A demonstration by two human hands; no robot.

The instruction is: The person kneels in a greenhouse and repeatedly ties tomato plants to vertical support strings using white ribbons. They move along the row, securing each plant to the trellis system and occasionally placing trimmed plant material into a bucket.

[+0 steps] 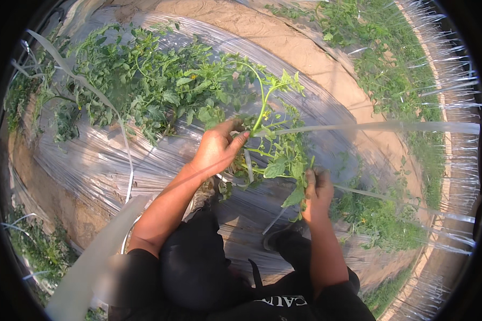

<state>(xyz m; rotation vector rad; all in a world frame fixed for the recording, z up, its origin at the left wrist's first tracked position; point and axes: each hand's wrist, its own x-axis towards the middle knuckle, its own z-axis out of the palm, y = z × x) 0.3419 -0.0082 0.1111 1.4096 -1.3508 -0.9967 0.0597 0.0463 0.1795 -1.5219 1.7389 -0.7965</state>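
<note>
My left hand (221,146) pinches a tomato plant's green stem (260,116) between thumb and fingers, and the stem's leafy tip bends over above it. A pale plastic strip (345,127) meets the stem at the fingertips and stretches off to the right. Lower and to the right, my right hand (318,188) is closed on a leafy tomato shoot (294,197); a short green stalk end pokes up past the thumb. Between the hands hang the plant's lower leaves (276,167) and small yellow flowers (266,115). Where this plant is rooted is hidden.
Bushy tomato plants (156,80) grow through clear plastic mulch (92,156) on the left. Another strip (104,100) runs slack across the left side, and a blurred one (92,261) passes close by my left arm. A sandy path (329,80) separates further rows (385,72).
</note>
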